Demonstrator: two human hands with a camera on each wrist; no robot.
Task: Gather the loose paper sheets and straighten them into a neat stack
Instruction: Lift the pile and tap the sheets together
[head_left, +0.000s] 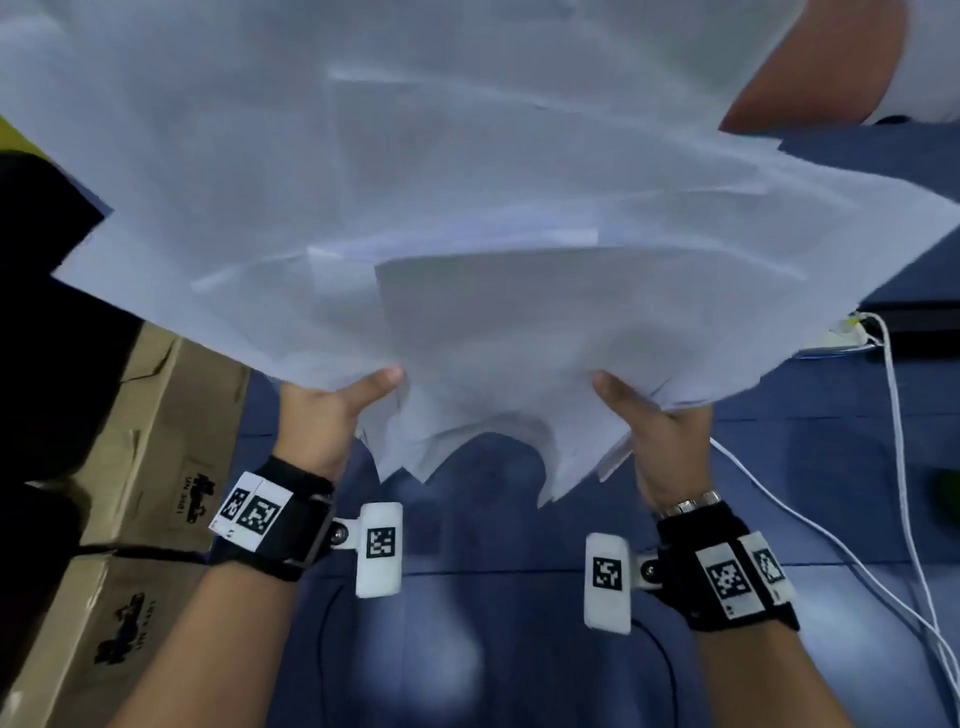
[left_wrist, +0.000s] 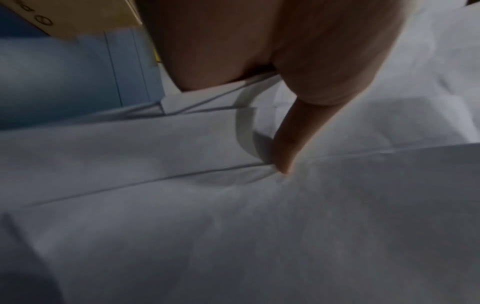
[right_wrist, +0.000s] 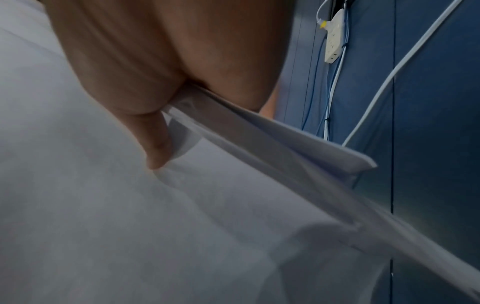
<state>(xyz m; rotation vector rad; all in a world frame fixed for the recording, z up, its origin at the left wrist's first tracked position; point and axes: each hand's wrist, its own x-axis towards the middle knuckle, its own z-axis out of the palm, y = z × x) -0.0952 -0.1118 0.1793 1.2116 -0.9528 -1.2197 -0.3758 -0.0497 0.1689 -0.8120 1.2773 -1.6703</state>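
Gripping a fanned, uneven sheaf of sheets (head_left: 467, 208) by its near edge: left hand (head_left: 332, 410), right hand (head_left: 660, 431), thumbs on top; cardboard boxes (head_left: 156, 467) left, contents unseen.

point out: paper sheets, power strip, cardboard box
paper sheets (head_left: 467, 208), head view, middle of the fanned bundle.
power strip (right_wrist: 335, 45), right wrist view, its white body.
cardboard box (head_left: 156, 457), head view, its printed side.

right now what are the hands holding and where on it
Left hand and right hand both pinch the splayed bundle of white paper sheets at its near edge.
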